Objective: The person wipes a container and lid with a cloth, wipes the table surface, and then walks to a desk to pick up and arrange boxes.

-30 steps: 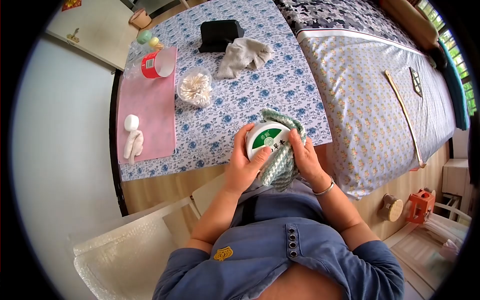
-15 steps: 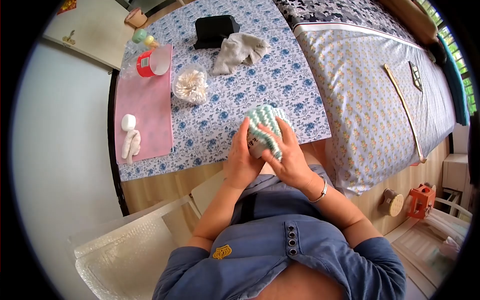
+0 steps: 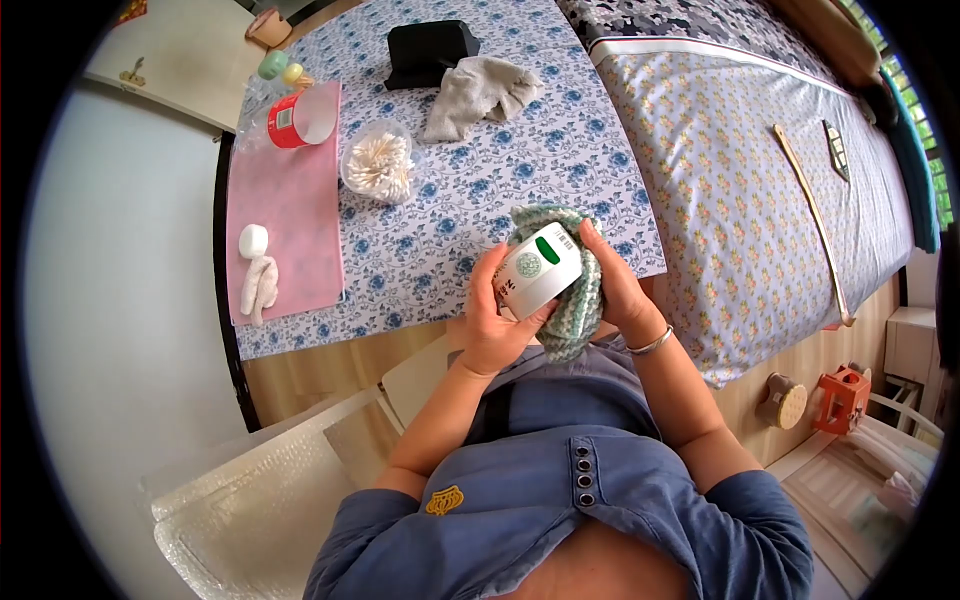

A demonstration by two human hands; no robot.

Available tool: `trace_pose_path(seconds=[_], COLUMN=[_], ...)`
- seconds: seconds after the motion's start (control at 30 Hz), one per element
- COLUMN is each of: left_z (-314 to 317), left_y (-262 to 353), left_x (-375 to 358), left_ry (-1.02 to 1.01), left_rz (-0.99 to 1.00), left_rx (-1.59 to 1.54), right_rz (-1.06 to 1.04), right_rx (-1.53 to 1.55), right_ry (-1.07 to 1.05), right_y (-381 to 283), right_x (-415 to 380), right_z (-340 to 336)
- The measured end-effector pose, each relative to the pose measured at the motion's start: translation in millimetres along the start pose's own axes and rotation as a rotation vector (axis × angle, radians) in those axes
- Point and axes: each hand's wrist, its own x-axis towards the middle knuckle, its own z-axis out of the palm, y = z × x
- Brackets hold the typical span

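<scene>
A white container [image 3: 545,283] with a green patch, a round green print and dark lettering sits in my left hand [image 3: 490,325], whose fingers and thumb close round its left side. Against its right side my right hand [image 3: 625,295] grips a green-and-white striped knitted cloth [image 3: 573,325]. The cloth wraps behind the container and hangs below it. Both hands are over the near edge of the table. Nearest beyond them is a clear tub of cotton swabs [image 3: 380,165].
On the flowered tablecloth [image 3: 440,250] lie a grey cloth [image 3: 480,97], a black box-like object [image 3: 432,53] and a pink mat [image 3: 290,200]. The mat carries a red-and-white cup [image 3: 300,118] and a small white lid-like piece [image 3: 253,241]. A covered bed [image 3: 720,200] stands at the right.
The cloth has slid off the container's top to its right side, uncovering the printed white face. My right hand has moved right with the cloth.
</scene>
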Motion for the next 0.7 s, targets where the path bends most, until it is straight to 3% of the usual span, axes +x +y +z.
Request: trace_pose_path(seconds=[0.13,0.23,0.3,0.37,0.57,0.63,0.7], left_z=[1,-2,-1,0,0,1,2], left_y=[-3,13,18,22,21,16,17], left_x=[3,11,13,15,16,14,13], left_ry=[-0.059,-0.124,-0.178,-0.151,-0.136,-0.119,-0.124], left_rz=[-0.115,-0.044,-0.177,-0.175,-0.174,-0.045,-0.034], left_rx=[-0.07,0.176,0.262,0.282,0.271,0.356,0.366], right_rz=[-0.014,-0.126,-0.163,-0.324,-0.346,-0.38,-0.436], right_rx=[-0.007,-0.219,-0.309,-0.477,-0.616,-0.688,-0.959], right_ry=[0.039,0.094,0.068,0.0,0.01,0.005,0.016], right_y=[3,-2,-2,-2,-2,0,1], right_x=[2,-6,-7,-6,-8,-7,-7], right_z=[-12,-7,-3,0,-1,-3,-3])
